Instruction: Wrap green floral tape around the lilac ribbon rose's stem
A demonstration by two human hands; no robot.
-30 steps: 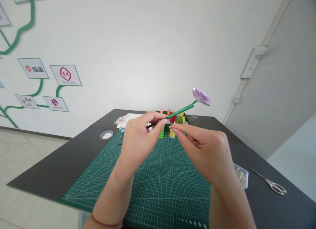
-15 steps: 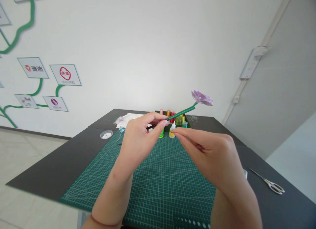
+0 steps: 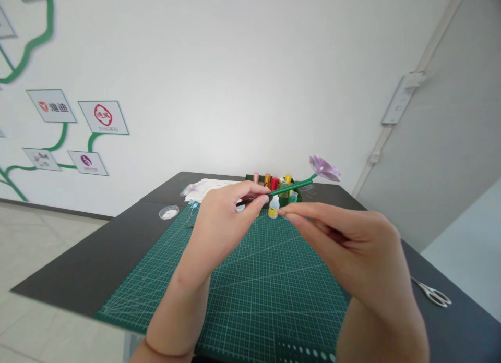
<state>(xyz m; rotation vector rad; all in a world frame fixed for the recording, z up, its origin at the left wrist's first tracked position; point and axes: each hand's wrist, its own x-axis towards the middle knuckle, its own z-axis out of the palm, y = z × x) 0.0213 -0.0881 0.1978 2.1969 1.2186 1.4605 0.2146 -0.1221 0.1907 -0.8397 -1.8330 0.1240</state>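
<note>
My left hand [image 3: 230, 219] pinches the stem of an artificial flower [image 3: 325, 168] between thumb and fingertips. Pale purple petals top the stem, which points up to the right. Its upper part [image 3: 291, 187] is green and the lower end near my fingers is black. My right hand [image 3: 348, 248] is closed in a pinch below the flower, apart from the stem; whatever may be between its fingertips is too small to make out. Just behind those fingertips stands a small white dropper bottle with a yellow label [image 3: 273, 207].
A green cutting mat [image 3: 250, 290] covers the middle of the black table. Behind it are a green tray [image 3: 299, 197] of thread spools, a white cloth [image 3: 205, 188] and a light blue piece [image 3: 193, 204]. A clear dish [image 3: 168, 213] sits left, scissors [image 3: 434, 296] right.
The flower head has tipped slightly down and to the right. My right hand has moved a little right, away from the stem. My left hand has hardly moved.
</note>
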